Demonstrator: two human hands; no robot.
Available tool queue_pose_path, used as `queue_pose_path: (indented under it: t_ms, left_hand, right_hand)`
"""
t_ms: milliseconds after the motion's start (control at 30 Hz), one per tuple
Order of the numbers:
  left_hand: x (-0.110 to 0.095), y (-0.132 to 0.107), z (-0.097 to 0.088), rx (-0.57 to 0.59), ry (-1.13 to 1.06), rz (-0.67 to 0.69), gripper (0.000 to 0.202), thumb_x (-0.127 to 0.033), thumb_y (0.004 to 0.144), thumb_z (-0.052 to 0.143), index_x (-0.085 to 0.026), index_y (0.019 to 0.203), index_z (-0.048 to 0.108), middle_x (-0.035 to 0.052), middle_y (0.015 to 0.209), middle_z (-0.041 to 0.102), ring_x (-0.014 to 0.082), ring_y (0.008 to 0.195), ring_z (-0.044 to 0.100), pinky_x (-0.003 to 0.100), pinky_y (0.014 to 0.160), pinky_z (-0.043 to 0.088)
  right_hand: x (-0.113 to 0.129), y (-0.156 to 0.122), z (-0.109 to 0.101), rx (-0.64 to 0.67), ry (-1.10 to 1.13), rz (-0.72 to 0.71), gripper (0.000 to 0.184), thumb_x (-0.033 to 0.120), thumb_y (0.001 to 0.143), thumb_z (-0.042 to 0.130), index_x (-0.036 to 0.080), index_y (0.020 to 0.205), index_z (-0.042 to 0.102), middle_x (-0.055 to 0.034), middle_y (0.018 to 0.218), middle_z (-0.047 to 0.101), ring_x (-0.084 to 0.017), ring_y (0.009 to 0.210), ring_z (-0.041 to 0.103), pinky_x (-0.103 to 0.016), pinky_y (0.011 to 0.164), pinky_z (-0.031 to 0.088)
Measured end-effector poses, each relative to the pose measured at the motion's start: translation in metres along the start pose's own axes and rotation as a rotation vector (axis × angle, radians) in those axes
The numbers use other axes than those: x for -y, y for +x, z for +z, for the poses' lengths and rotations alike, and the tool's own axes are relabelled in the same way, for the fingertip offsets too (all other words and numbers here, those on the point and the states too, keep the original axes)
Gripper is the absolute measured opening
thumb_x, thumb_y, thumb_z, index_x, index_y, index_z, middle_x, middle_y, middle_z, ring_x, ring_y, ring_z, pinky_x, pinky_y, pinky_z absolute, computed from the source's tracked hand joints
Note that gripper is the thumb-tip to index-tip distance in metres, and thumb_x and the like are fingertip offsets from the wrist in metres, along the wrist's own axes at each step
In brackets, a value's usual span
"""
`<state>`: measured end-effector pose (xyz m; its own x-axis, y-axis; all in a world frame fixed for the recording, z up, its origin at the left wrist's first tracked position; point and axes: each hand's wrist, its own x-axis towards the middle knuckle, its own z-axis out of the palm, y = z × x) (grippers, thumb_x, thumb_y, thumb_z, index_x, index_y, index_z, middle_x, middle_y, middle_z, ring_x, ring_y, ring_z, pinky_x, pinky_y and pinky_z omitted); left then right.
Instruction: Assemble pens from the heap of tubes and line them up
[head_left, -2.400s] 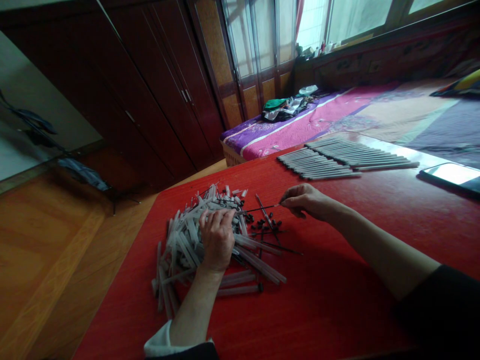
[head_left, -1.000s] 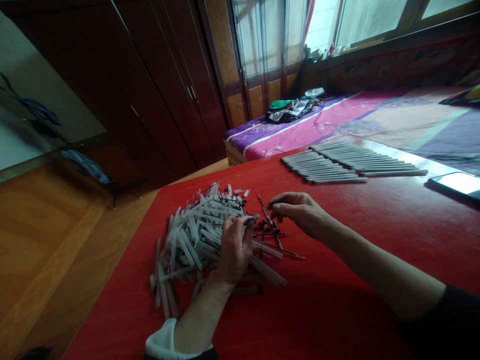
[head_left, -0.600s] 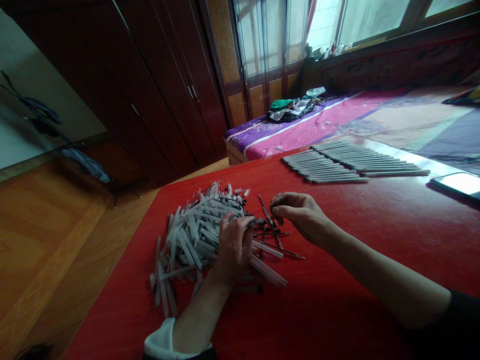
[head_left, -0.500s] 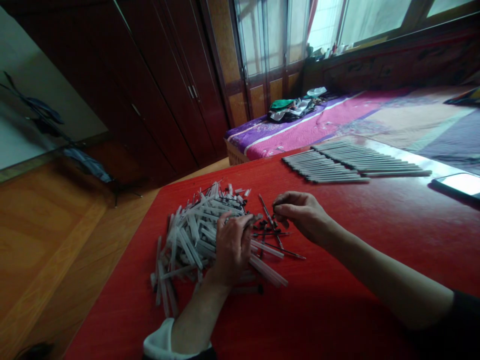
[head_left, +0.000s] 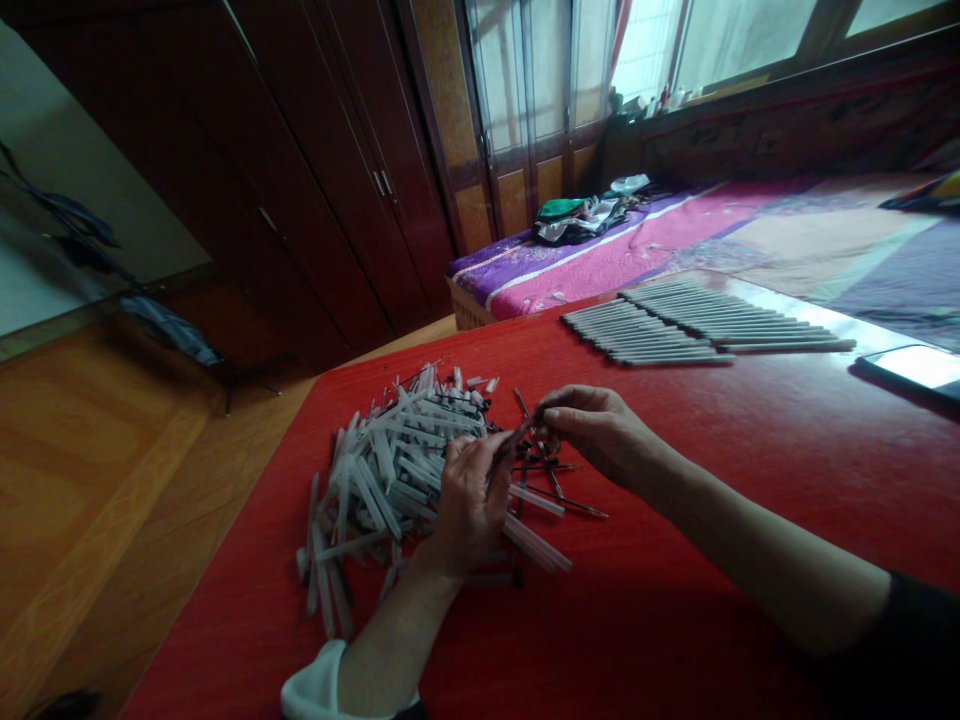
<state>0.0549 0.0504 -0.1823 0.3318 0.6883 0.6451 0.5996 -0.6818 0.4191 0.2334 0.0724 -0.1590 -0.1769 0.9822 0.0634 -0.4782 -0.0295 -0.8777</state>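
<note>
My left hand (head_left: 474, 492) is closed around a pen barrel (head_left: 516, 437), whose end sticks out past the fingertips toward the right. My right hand (head_left: 592, 428) pinches a small black pen part (head_left: 541, 412) against that end; whether it is a cap or a plug I cannot make out. Under and left of my left hand spreads a heap of clear pen barrels (head_left: 379, 470). Dark pen refills (head_left: 574, 505) and small black pieces lie loose between and below my hands.
Two rows of pens (head_left: 652, 335) lie side by side at the far right of the red table (head_left: 675, 600). A phone (head_left: 911, 370) rests by the right edge. Beyond the table stands a bed (head_left: 600, 250) with folded clothes (head_left: 585, 218).
My right hand has moved left with the small black part, bringing it up to the end of the barrel in my left hand. The two hands now meet.
</note>
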Motion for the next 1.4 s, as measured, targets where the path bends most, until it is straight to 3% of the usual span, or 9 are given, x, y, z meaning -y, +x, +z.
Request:
queue_pose_path:
  t_ms: [600, 967, 1100, 1400]
  left_hand:
    - [0.003, 0.0, 0.001, 0.003, 0.035, 0.069, 0.022, -0.019, 0.09, 0.044, -0.019, 0.109, 0.053, 0.006, 0.095, 0.067, 0.0173, 0.085, 0.059, 0.033, 0.08, 0.042]
    - [0.006, 0.001, 0.001, -0.005, 0.064, 0.083, 0.021, -0.018, 0.089, 0.044, -0.019, 0.108, 0.053, 0.005, 0.093, 0.067, 0.0171, 0.084, 0.06, 0.035, 0.083, 0.039]
    - [0.008, 0.0, 0.001, 0.009, 0.107, 0.094, 0.021, -0.017, 0.089, 0.043, -0.017, 0.108, 0.053, 0.0056, 0.094, 0.067, 0.0173, 0.085, 0.06, 0.036, 0.085, 0.038]
    - [0.016, 0.0, 0.0, 0.065, 0.276, 0.151, 0.028, -0.009, 0.086, 0.042, -0.016, 0.112, 0.053, 0.0074, 0.092, 0.066, 0.0185, 0.085, 0.059, 0.038, 0.086, 0.037]
  right_hand:
    - [-0.007, 0.001, -0.006, 0.031, -0.161, -0.109, 0.017, 0.025, 0.064, 0.074, 0.015, 0.076, 0.069, -0.0014, 0.064, 0.066, -0.01, 0.055, 0.058, -0.024, 0.054, 0.046]
    - [0.0, -0.001, -0.001, 0.036, -0.317, -0.119, 0.021, 0.031, 0.061, 0.075, 0.014, 0.071, 0.069, -0.0015, 0.06, 0.064, -0.01, 0.052, 0.055, -0.024, 0.051, 0.045]
    - [-0.001, -0.001, -0.002, 0.032, -0.358, -0.148, 0.022, 0.03, 0.063, 0.072, 0.015, 0.078, 0.069, -0.0013, 0.063, 0.065, -0.009, 0.054, 0.055, -0.023, 0.051, 0.045]
    - [-0.009, 0.003, -0.006, 0.031, -0.659, -0.196, 0.025, 0.039, 0.07, 0.064, 0.014, 0.069, 0.066, -0.0001, 0.056, 0.059, -0.009, 0.05, 0.05, -0.023, 0.046, 0.039]
